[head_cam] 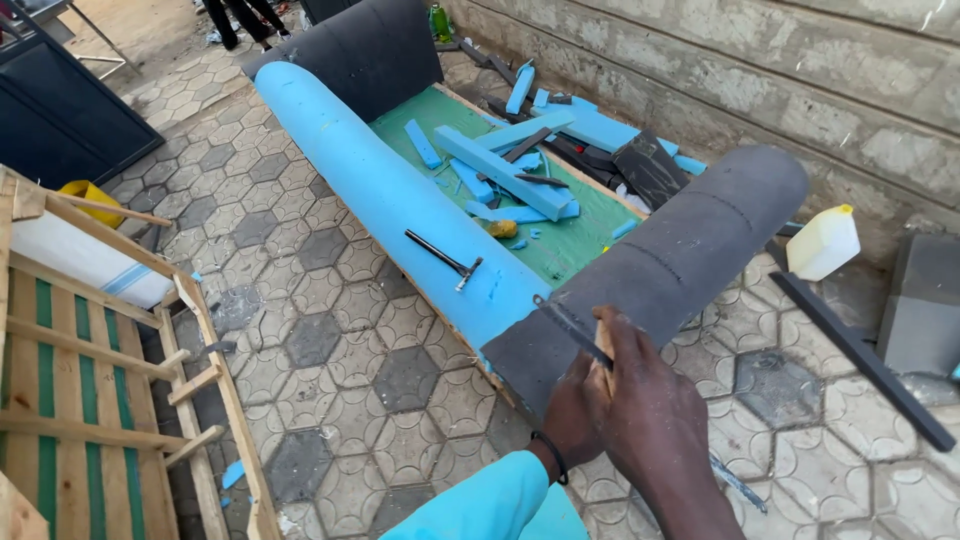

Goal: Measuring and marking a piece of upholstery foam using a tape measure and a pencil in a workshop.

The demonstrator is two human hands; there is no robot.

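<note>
My right hand is shut around a long thin blade with a wooden grip. The blade's tip rests on the near end of a grey foam-wrapped armrest. The blade's other end sticks out behind my wrist. My left hand, with a blue sleeve and a black wristband, sits tucked against the right hand at the grey foam's edge; its fingers are hidden. A black hammer lies on the long blue foam roll.
Blue foam offcuts lie on the green board of the sofa frame. A white jerrycan stands by the stone wall. A dark strip and a grey slab lie at the right, a wooden frame at the left.
</note>
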